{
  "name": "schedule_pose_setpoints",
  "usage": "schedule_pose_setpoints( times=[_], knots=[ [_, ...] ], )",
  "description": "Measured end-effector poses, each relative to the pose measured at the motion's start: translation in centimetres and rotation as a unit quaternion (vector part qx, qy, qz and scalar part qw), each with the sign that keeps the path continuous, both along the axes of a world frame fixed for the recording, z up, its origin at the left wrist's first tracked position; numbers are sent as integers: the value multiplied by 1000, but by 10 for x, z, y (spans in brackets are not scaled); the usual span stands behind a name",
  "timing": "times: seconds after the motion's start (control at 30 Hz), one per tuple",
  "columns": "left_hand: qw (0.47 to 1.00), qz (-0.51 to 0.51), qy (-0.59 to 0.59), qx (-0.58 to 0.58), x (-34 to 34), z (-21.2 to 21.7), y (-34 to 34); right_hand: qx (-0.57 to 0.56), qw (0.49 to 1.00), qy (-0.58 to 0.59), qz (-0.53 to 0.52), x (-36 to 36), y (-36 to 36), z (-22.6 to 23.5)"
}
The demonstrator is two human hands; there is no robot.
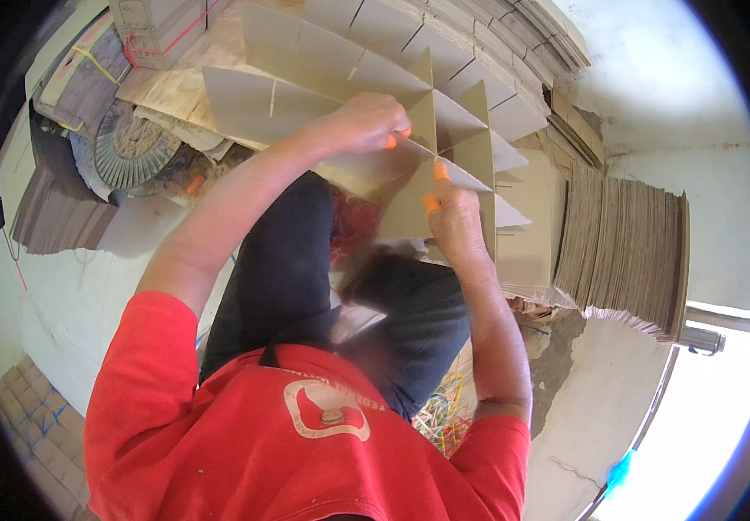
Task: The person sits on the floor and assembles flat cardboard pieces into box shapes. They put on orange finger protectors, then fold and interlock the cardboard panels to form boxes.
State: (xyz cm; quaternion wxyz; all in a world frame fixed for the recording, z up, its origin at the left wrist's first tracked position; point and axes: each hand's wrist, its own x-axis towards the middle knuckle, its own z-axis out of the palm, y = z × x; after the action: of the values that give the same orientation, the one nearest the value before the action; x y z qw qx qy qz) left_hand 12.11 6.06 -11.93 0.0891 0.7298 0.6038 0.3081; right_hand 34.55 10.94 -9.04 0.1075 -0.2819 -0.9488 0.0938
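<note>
Slotted grey-tan cardboard strips point(323, 56) cross one another as a partly interlocked divider grid in front of me. My left hand point(366, 124) is closed on the top edge of one long cardboard strip, left of where it meets a crossing strip point(423, 117). My right hand point(460, 219) pinches the cardboard at the near side of the grid, close to that same crossing. Orange covers point(441, 171) sit on fingertips of both hands. A second crossing strip point(479, 143) stands just to the right. The lower edges of the grid are partly hidden.
Stacked cardboard sheets lie behind the grid point(514, 43), and a tall bundle of cardboard point(622, 239) stands at the right. Far left are another cardboard stack point(62, 208), a dusty round ribbed object point(134, 146) and a strapped bundle point(162, 30). Colourful strands point(442, 412) lie beside my leg.
</note>
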Motion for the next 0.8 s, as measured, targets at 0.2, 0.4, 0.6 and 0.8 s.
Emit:
schedule_pose_setpoints(
  times=[0.2,0.4,0.6,0.8],
  knots=[
    [998,21,46,-39,-4,1,-7,93,966,204,-129,34,14,23],
    [997,40,66,-29,2,1,-17,238,858,-126,-438,171,84,-14],
    [996,34,67,-42,2,1,-18,40,842,-166,-512,209,103,-24],
    [996,44,64,-32,3,-2,-17,71,880,2,-470,219,101,-3]
  ],
)
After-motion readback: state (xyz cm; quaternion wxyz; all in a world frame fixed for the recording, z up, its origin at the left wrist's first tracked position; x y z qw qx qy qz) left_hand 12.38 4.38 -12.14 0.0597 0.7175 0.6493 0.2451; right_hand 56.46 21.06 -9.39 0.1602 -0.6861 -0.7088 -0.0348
